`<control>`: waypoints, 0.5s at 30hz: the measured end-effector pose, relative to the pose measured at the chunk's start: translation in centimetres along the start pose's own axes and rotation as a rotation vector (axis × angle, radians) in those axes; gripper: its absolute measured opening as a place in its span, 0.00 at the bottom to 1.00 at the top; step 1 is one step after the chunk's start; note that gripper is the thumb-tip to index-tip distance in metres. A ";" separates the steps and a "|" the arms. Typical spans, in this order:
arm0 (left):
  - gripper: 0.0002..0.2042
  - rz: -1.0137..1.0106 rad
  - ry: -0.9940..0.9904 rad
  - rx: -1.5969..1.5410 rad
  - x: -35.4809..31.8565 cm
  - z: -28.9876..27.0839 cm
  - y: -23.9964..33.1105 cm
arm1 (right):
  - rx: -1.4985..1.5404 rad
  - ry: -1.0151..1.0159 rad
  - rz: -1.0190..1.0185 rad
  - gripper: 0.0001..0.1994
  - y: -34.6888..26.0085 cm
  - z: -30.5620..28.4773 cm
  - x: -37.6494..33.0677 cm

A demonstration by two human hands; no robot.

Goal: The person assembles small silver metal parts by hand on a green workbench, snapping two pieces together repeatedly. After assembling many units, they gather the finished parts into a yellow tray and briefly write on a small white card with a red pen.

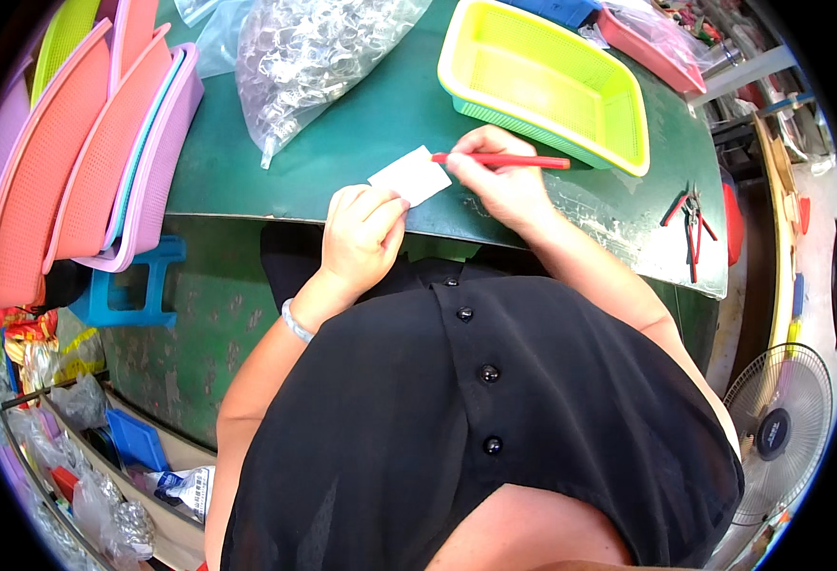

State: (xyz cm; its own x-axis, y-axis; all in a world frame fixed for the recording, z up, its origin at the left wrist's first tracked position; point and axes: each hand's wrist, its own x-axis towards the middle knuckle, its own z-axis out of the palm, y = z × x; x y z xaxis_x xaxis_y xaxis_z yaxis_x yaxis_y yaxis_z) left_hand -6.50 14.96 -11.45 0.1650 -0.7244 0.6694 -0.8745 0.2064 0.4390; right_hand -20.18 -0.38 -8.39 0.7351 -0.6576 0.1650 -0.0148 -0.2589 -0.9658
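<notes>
A small white paper slip [415, 178] lies tilted at the near edge of the green table [361, 124]. My left hand [364, 236] is closed, its fingers pinching the slip's lower left corner. In my right hand [506, 181] is a red pen [509, 161], gripped between thumb and fingers, its tip at the slip's upper right edge. Whether the slip bears any writing is too small to tell. Just beyond my right hand stands a yellow-green plastic basket [449, 76] with nothing visible in it.
A clear bag of small shiny parts [318, 67] lies at the back. Stacked coloured baskets [104, 152] lean at the left above a blue stool [138, 285]. Red-handled pliers [693, 224] rest on the table's right side. A fan [776, 433] stands at the lower right.
</notes>
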 end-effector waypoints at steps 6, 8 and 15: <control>0.09 -0.002 0.008 0.006 -0.2 0.1 -0.1 | -0.295 0.110 -0.183 0.05 -5.6 -7.8 -1.1; 0.09 -0.004 0.006 0.009 -0.1 0.1 0.0 | -0.367 0.002 -0.130 0.04 -5.5 -9.2 -1.5; 0.09 -0.006 0.032 -0.002 -0.2 0.3 0.1 | 0.101 -0.034 0.183 0.06 -0.3 -2.8 -1.5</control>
State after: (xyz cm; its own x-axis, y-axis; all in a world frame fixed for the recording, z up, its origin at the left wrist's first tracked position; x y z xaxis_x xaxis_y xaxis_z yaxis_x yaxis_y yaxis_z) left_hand -6.71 14.90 -11.71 0.1845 -0.7041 0.6857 -0.8727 0.2036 0.4438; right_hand -23.15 -1.27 -7.79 0.7487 -0.6626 -0.0198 -0.0832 -0.0644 -0.9945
